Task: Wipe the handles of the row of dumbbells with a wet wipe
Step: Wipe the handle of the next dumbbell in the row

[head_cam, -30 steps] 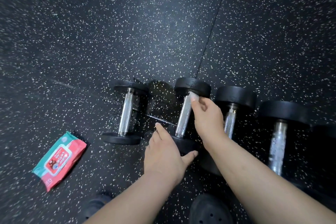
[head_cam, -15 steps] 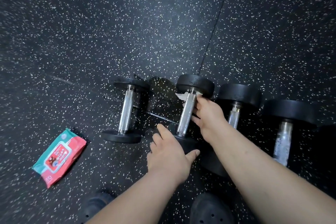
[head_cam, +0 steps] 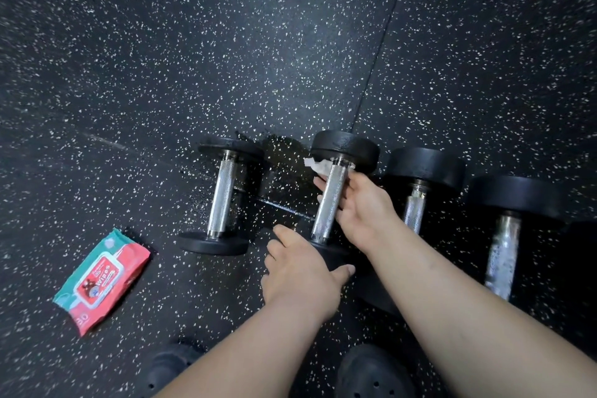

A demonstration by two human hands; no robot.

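1. gripping the near head of the second dumbbell point(head_cam: 329, 203), the left hand point(head_cam: 300, 271) steadies it in the head view; the right hand point(head_cam: 365, 207) curls round its handle, holding the wet wipe point(head_cam: 318, 166) at the far end.
2. likely best: draw the wipe along the whole handle, turning the bar.
3. counted: four in the row of dumbbells point(head_cam: 415, 213), one wipe, one wipes pack point(head_cam: 101, 279), two shoes point(head_cam: 371, 375).

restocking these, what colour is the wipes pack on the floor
Red and teal wipes pack, head view.
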